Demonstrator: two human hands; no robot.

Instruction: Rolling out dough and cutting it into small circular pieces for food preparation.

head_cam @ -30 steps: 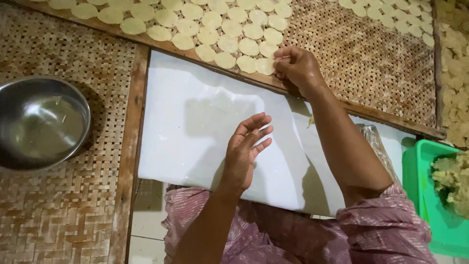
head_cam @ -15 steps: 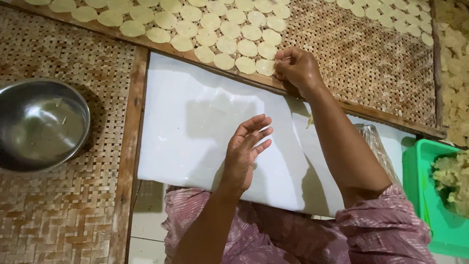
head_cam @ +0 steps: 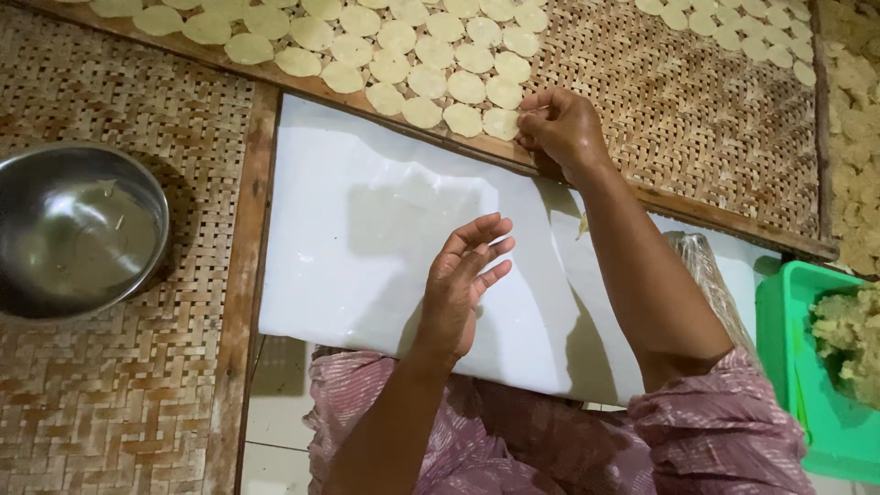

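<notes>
Dozens of thin, pale yellow dough discs (head_cam: 431, 78) lie in neat rows on the far woven bamboo tray (head_cam: 697, 110). Fingers of the right hand (head_cam: 561, 128) are bunched and pinching at the rightmost disc of the nearest row. Nearer, the left hand (head_cam: 463, 275) rests with fingers loosely spread on the white board (head_cam: 357, 229), holding nothing.

No visible change between frames.

Pink patterned short sleeve (head_cam: 724, 422), bare forearms
</notes>
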